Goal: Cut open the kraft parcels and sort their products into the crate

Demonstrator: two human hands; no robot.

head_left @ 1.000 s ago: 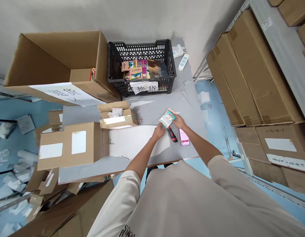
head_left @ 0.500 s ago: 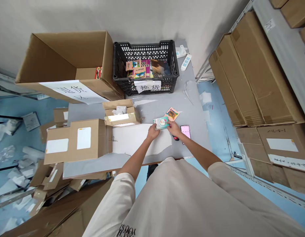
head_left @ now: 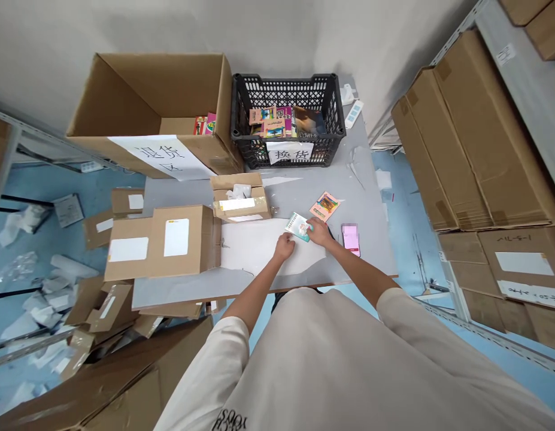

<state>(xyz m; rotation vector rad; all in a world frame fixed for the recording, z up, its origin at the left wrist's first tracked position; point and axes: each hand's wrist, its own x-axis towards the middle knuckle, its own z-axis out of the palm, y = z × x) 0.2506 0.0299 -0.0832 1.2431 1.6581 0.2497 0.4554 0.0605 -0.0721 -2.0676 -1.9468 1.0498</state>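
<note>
A small white and teal book is tilted above the white sheet on the table. My right hand grips its right side, with the fingers over the cover. At the book's lower left edge, my left hand has its fingers curled in against it; their exact contact is hard to make out. A pink book with a colourful picture lies flat just beyond my right hand. Right of that hand is a phone with a pink screen. A dark object beneath my right wrist is mostly hidden.
A black crate with several books stands at the back, beside a large open carton. A small open box and a taped carton sit on the left. A power strip lies back right; stacked cartons flank the table.
The view has shifted, so the table appears further right. The book has turned clockwise, its right end now lower. My left hand has slid from its left end toward its lower edge.
</note>
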